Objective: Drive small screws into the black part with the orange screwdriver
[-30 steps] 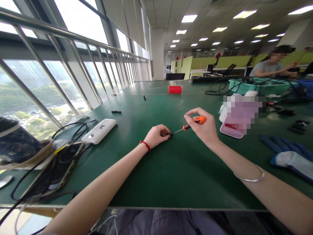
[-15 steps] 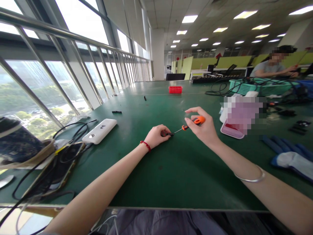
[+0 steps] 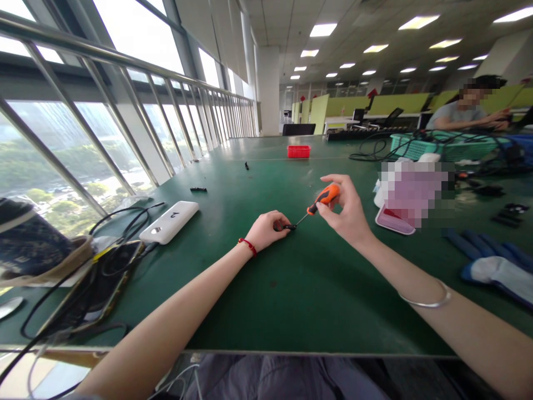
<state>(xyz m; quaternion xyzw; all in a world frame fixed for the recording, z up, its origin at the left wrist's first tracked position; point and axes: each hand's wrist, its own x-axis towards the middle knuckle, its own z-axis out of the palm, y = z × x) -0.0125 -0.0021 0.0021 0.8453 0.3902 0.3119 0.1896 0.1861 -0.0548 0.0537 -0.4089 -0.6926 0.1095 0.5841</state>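
Observation:
My left hand (image 3: 268,230) rests on the green table and pinches a small black part (image 3: 286,227), whose kind is too small to make out; the fingers cover some of it. In my right hand (image 3: 347,211) is a screwdriver (image 3: 327,195) with an orange and black handle, gripped between thumb and fingers. Its thin shaft slants down to the left, and the tip meets the end of the black part or sits very close to it. The index finger of my right hand curves above the handle.
A white power bank (image 3: 170,222), cables and a phone (image 3: 97,286) lie to the left. Farther back are two small black pieces (image 3: 199,190) and a red basket (image 3: 298,151). On the right are a pink case (image 3: 395,219), gloves (image 3: 499,272) and a green basket (image 3: 449,147); a person sits beyond.
The screwdriver's handle has swung up and to the left, so the shaft stands steeper. My right hand's fingers have shifted around the handle. My left hand has stayed in place.

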